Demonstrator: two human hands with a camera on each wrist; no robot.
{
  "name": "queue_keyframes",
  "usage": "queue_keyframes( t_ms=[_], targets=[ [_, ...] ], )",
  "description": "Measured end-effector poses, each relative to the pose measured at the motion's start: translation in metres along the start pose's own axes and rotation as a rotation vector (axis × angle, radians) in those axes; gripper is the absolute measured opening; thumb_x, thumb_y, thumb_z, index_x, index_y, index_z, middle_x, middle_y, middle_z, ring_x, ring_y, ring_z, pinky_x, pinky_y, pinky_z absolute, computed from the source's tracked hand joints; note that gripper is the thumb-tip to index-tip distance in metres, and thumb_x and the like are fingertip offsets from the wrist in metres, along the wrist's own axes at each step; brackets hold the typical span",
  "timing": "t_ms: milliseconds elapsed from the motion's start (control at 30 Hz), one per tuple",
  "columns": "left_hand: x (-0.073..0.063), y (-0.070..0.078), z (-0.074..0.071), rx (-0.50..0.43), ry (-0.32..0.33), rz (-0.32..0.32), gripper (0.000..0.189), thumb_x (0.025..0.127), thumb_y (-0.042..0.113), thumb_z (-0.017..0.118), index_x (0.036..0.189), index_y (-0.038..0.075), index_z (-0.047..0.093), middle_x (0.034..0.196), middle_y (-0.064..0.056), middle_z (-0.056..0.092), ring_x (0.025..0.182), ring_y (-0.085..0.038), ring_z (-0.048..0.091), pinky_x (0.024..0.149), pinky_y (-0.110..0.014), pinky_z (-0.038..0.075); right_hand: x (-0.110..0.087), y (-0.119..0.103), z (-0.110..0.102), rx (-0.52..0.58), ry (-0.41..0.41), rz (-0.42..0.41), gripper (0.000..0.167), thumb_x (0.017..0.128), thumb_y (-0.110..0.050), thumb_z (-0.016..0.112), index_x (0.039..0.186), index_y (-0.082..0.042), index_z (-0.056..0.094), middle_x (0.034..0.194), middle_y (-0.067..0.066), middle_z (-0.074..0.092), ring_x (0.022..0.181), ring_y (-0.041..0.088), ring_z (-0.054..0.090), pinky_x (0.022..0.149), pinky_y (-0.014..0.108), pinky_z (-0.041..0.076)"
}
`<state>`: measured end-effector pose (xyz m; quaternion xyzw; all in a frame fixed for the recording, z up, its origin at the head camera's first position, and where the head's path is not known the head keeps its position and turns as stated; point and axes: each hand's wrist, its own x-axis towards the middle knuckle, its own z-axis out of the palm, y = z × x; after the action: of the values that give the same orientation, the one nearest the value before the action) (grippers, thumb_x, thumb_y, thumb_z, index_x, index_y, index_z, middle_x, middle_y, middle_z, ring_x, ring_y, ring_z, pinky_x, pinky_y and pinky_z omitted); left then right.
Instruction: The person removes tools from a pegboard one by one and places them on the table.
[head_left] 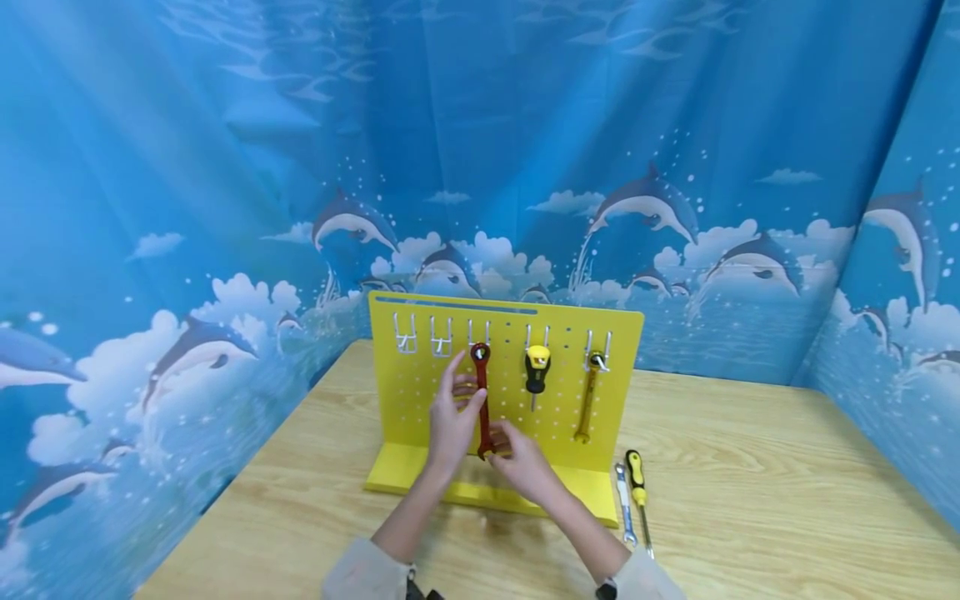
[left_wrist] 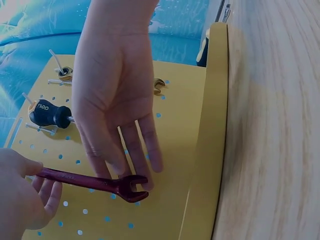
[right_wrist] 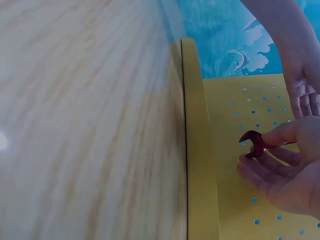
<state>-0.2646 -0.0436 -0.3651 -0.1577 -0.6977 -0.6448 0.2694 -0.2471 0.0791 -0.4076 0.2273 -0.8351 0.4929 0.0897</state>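
A dark red combination wrench [head_left: 483, 408] stands upright before the yellow pegboard [head_left: 405, 400]. Its ring end overlaps the tip of a white double hook [head_left: 479, 327]. My left hand [head_left: 450, 421] holds the shank between thumb and fingers, the index finger reaching up beside the ring. Lower down, my right hand [head_left: 521, 462] pinches the wrench close to its open end; in the right wrist view the thumb [right_wrist: 281, 134] lies on one side, fingers behind. In the left wrist view, the open end [left_wrist: 132, 188] shows at the right hand's fingertips.
Right of the wrench hang a stubby yellow-black screwdriver [head_left: 536, 371] and a gold wrench [head_left: 588, 400]. Two bare white hooks [head_left: 406, 340] are at the left. On the wooden table [head_left: 720, 467], beside the board's base, lie a silver wrench [head_left: 625, 504] and a long screwdriver [head_left: 637, 487].
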Motion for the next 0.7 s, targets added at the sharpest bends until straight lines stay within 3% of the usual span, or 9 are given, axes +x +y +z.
queue_keyframes(
  t_ms=[267, 700],
  targets=[
    [0.002, -0.001, 0.0, 0.051, -0.035, 0.022, 0.067, 0.08, -0.007, 0.064, 0.139, 0.012, 0.038, 0.093, -0.013, 0.059, 0.081, -0.027, 0.059, 0.071, -0.032, 0.053, -0.01, -0.008, -0.004, -0.024, -0.021, -0.033, 0.032, 0.073, 0.017, 0.057, 0.104, 0.011, 0.054, 0.084, 0.014, 0.06, 0.076, 0.029, 0.061, 0.067, 0.029, 0.053],
    [0.002, 0.008, -0.002, 0.063, -0.082, -0.025, 0.066, 0.081, -0.006, 0.063, 0.139, 0.015, 0.039, 0.091, -0.011, 0.058, 0.081, -0.024, 0.058, 0.069, -0.03, 0.053, -0.024, -0.022, -0.014, -0.003, -0.066, -0.036, 0.033, 0.075, 0.015, 0.06, 0.108, 0.01, 0.054, 0.085, 0.01, 0.059, 0.073, 0.024, 0.06, 0.063, 0.022, 0.052]
  ],
)
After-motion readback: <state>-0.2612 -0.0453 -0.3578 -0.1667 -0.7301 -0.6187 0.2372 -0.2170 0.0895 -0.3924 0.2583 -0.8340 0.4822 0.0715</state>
